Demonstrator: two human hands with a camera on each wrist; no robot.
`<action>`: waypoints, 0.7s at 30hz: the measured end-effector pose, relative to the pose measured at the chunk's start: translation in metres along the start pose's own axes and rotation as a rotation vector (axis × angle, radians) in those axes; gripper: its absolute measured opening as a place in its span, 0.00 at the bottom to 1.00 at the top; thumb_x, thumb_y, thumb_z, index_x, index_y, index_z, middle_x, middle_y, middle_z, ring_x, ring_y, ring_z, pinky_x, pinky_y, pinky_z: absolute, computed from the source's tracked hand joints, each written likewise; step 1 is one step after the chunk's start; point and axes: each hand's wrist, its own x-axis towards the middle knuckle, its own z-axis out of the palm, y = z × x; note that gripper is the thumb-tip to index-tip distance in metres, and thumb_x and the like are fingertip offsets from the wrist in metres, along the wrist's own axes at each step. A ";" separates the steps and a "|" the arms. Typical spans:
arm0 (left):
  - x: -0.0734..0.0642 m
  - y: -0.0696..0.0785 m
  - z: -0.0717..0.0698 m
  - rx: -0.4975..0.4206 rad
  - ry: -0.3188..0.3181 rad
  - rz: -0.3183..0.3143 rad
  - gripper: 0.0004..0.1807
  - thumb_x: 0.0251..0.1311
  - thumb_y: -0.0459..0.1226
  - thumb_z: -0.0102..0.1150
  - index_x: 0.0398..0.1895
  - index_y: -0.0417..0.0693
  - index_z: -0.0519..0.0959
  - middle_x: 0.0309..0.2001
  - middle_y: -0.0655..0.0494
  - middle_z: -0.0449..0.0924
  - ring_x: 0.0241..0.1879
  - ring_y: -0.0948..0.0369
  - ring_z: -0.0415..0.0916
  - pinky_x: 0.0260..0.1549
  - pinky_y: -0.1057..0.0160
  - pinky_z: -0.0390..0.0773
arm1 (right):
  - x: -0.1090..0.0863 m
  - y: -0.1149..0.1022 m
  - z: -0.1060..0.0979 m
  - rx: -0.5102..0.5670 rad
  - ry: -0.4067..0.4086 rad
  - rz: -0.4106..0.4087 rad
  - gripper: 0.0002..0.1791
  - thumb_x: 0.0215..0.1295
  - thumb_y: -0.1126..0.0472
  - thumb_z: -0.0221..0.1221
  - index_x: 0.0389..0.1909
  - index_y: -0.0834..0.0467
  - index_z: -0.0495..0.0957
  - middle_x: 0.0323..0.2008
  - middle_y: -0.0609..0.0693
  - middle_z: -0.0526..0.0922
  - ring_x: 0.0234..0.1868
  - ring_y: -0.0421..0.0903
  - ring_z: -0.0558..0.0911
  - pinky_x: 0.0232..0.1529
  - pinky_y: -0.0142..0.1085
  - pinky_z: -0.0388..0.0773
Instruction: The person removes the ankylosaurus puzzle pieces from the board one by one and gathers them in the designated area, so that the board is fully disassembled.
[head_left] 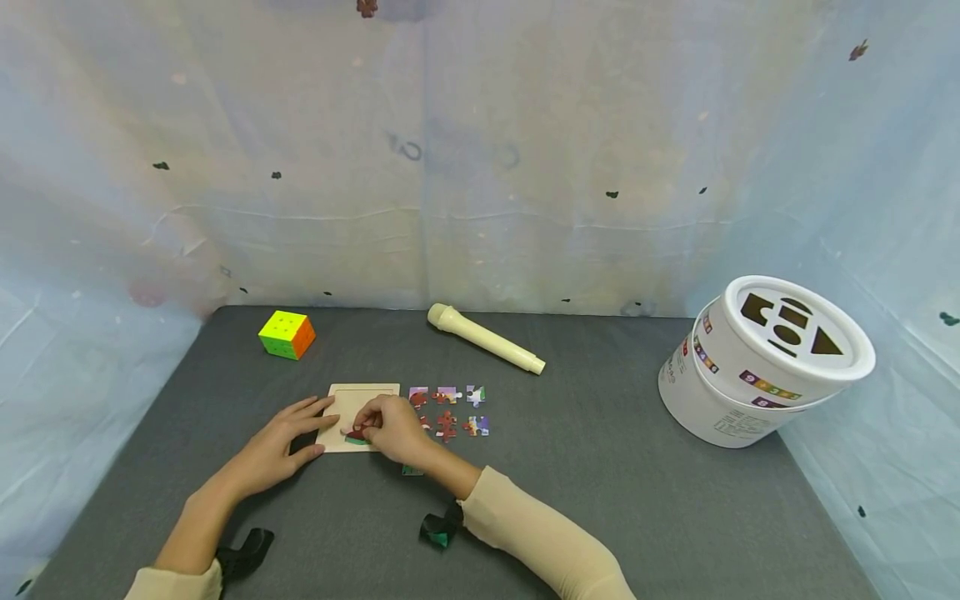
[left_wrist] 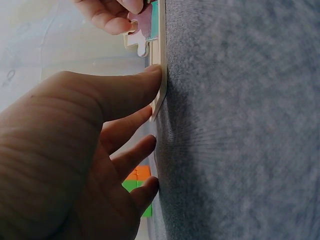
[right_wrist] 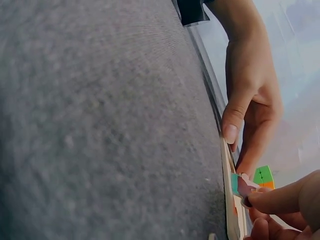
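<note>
A pale wooden puzzle board [head_left: 365,389] with a raised frame lies on the dark cloth. My left hand [head_left: 280,439] rests at its left side, fingers spread, the thumb [left_wrist: 142,90] pressed against the near edge. My right hand [head_left: 399,430] pinches a jigsaw piece [right_wrist: 243,188], coloured dark red and green, between thumb and fingers. That piece is held tilted over the near part of the board, and the fingers partly cover it. To the right of the board lie several loose jigsaw pieces [head_left: 447,426]; a green one [head_left: 412,470] sits partly hidden below my right wrist.
A yellow, green and orange puzzle cube [head_left: 287,335] stands at the back left. Behind the pieces lies a cream microphone-shaped stick [head_left: 486,337]. A white tub [head_left: 750,367] with shape cut-outs in its lid is on the right. Dark straps [head_left: 441,528] hang at both wrists.
</note>
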 end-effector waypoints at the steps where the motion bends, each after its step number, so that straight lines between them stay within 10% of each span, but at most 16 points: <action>1: 0.000 0.000 0.000 -0.001 0.000 0.000 0.26 0.59 0.32 0.68 0.63 0.39 0.77 0.71 0.37 0.65 0.70 0.33 0.55 0.59 0.29 0.59 | 0.000 0.001 -0.001 0.013 -0.006 -0.001 0.06 0.61 0.75 0.64 0.32 0.62 0.85 0.29 0.48 0.81 0.24 0.30 0.70 0.27 0.22 0.71; 21: 0.000 -0.001 -0.001 0.013 -0.012 -0.007 0.27 0.60 0.33 0.68 0.64 0.41 0.77 0.71 0.38 0.64 0.70 0.33 0.54 0.60 0.29 0.58 | -0.023 0.006 -0.045 0.286 -0.030 0.047 0.11 0.66 0.79 0.56 0.47 0.71 0.80 0.32 0.59 0.79 0.28 0.49 0.82 0.30 0.33 0.81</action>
